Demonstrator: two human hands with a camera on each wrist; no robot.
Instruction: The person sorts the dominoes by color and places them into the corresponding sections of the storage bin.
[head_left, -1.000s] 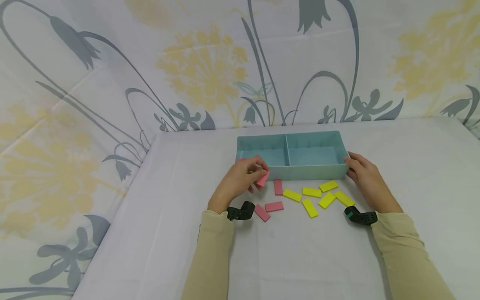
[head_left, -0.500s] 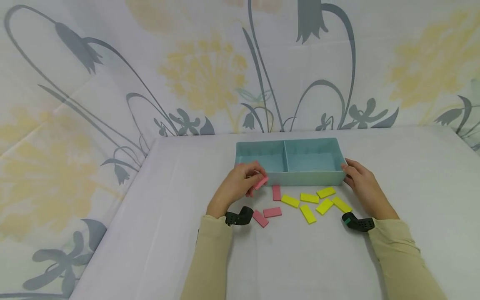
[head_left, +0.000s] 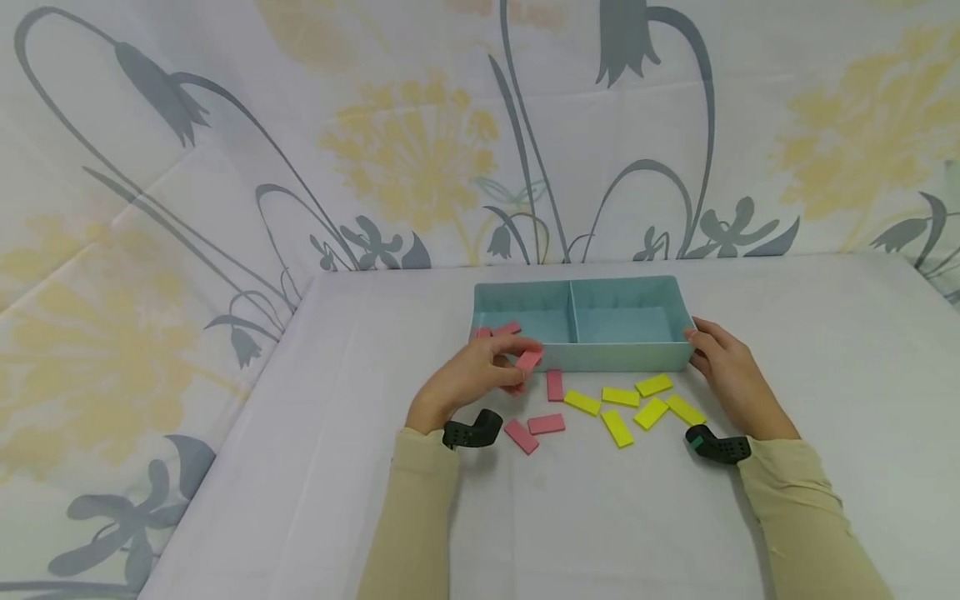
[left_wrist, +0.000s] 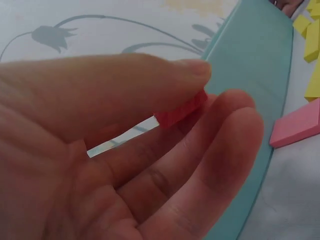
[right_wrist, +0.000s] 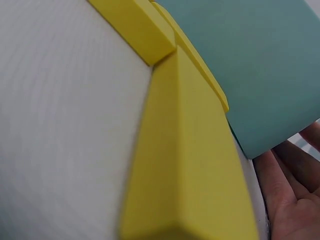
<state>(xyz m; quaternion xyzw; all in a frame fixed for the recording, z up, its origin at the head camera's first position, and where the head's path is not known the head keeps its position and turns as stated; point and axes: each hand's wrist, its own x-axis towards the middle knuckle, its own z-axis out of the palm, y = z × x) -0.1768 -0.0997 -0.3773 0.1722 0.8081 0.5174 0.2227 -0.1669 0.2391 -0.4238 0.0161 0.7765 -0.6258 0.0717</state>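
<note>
My left hand pinches a pink domino-shaped block between thumb and fingers, just in front of the box's front wall. In the left wrist view the thumb and fingers hide most of this block. The light blue box has two compartments. Pink blocks lie in its left compartment, partly behind my left hand. At the box's right end, my right hand grips the corner, thumb at the rim and fingers along the end wall. The right wrist view shows those fingers against the box.
Several yellow blocks lie scattered on the white cloth before the box. Nearer the left hand are loose pink blocks, one close to the front wall. A flower-printed cloth hangs behind.
The left hand has dipped slightly and its pink block has turned; pink blocks in the left compartment now show above the hand. The right hand keeps its place on the box.
</note>
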